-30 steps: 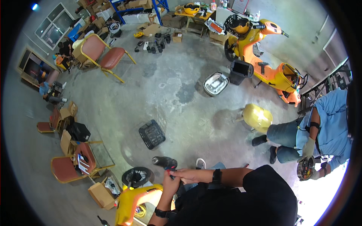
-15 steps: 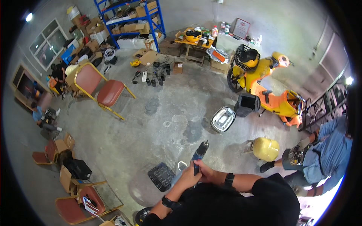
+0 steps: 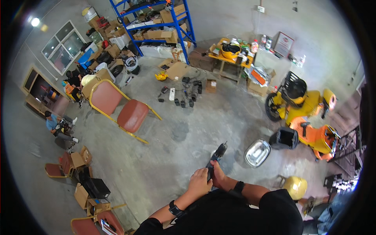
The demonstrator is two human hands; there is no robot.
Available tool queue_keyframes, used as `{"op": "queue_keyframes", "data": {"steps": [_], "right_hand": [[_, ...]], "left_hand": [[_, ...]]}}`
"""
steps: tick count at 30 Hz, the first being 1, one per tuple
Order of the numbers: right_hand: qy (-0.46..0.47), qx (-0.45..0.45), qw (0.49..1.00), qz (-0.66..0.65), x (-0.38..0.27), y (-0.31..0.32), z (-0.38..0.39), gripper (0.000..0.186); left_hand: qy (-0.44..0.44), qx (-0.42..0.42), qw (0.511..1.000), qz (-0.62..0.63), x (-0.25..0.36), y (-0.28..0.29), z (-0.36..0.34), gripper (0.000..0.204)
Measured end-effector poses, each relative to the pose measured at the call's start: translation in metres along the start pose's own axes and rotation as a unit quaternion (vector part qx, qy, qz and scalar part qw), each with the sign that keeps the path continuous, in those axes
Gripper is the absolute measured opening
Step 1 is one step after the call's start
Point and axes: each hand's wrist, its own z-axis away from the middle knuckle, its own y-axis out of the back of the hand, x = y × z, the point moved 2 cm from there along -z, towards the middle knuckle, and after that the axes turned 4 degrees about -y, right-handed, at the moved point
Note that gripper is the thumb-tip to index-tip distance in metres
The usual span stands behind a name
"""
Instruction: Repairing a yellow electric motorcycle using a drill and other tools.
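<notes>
A dark blue-and-black cordless drill [image 3: 220, 151] is held in front of my body, its chuck pointing forward and slightly right. My right hand [image 3: 218, 173] is closed around its grip from the right. Against the rear of the drill's body, my left hand [image 3: 200, 181] is closed from the left side. The lower end of the grip is hidden between my hands and my black shirt. Both wrists wear dark bands.
A red chair [image 3: 133, 115] stands ahead on the left. To the right are a white-and-silver tub [image 3: 257, 153], a black bin [image 3: 283, 138], a yellow scooter [image 3: 307, 105] and a yellow stool [image 3: 295, 187]. A co-worker's blue sleeve [image 3: 335, 211] shows at lower right.
The view has swung, so the room has shifted right in the picture. The black tool case on the floor has left view. Both hands stay on the drill, which tilts further right.
</notes>
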Motion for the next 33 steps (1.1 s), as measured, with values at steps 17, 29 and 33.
{"op": "queue_keyframes", "data": {"steps": [17,29,33], "right_hand": [[-0.077,0.08,0.993,0.048,-0.25,-0.196,-0.263,0.028],[-0.027,0.202,0.978,-0.033,-0.345,-0.316,-0.458,0.039],[0.041,0.17,0.984,-0.032,-0.359,-0.36,-0.498,0.036]], "left_hand": [[0.283,-0.029,0.959,0.002,-0.2,0.143,-0.327,0.055],[0.146,-0.036,0.986,0.072,-0.411,0.229,-0.485,0.049],[0.112,-0.058,0.988,0.086,-0.449,0.269,-0.518,0.043]]}}
